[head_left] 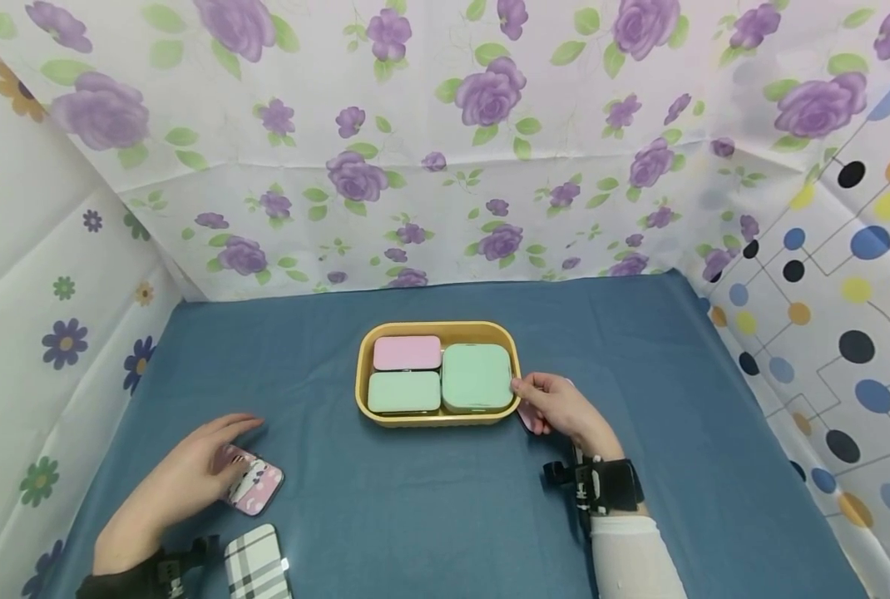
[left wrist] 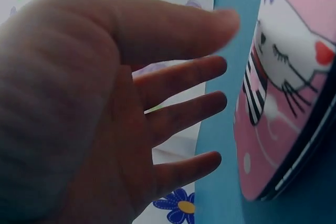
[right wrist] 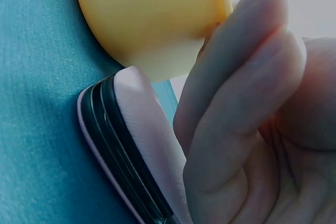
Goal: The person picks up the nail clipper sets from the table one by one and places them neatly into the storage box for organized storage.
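Note:
A yellow basket (head_left: pixel 437 420) holds a pink case (head_left: pixel 407 353), a small mint case (head_left: pixel 403 392) and a squarer mint case (head_left: pixel 477 378). At its right end my right hand (head_left: pixel 561 406) pinches the rim with thumb and forefinger. Under that hand a pale pink case with a dark edge (right wrist: pixel 152 129) lies against the basket's side, mostly hidden in the head view. My left hand (head_left: pixel 194 470) hovers with spread, nearly straight fingers over a pink cat-print case (head_left: pixel 259 487); in the left wrist view the fingertips (left wrist: pixel 212 100) are apart from it.
A black-and-white plaid case (head_left: pixel 256 562) lies near the front edge, beside the left wrist. Blue cloth (head_left: pixel 430 507) covers the table. Flowered sheets (head_left: pixel 415 150) hang behind and at left, a dotted sheet (head_left: pixel 857 333) at right.

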Demonstrator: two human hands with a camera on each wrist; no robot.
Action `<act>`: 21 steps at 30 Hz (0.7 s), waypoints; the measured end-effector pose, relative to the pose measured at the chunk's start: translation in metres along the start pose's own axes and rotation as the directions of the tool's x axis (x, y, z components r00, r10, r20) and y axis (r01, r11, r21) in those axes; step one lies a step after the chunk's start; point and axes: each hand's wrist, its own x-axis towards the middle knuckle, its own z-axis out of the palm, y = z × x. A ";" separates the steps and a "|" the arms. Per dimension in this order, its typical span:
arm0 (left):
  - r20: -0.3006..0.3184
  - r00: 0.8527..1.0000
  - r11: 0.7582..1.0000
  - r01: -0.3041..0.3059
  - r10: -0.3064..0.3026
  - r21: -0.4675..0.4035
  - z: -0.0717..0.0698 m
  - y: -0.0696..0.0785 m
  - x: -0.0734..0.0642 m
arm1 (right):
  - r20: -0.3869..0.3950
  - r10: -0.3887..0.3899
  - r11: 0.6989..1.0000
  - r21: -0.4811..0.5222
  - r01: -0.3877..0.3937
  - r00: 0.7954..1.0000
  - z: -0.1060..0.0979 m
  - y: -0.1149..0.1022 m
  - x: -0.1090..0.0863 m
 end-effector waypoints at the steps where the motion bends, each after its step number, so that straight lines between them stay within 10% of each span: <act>1: -0.003 1.000 1.000 -0.005 0.005 0.007 0.000 0.000 -0.001 | 0.000 0.001 1.000 0.000 -0.001 1.000 0.000 0.000 0.000; 11: -0.059 0.976 0.978 -0.208 0.208 0.021 0.007 -0.010 -0.009 | -0.003 0.002 1.000 0.008 -0.002 1.000 0.000 -0.002 -0.001; 21: 0.049 0.993 0.994 -0.103 0.104 -0.036 0.007 -0.007 -0.013 | 0.005 0.002 1.000 0.005 -0.002 1.000 0.000 -0.001 -0.001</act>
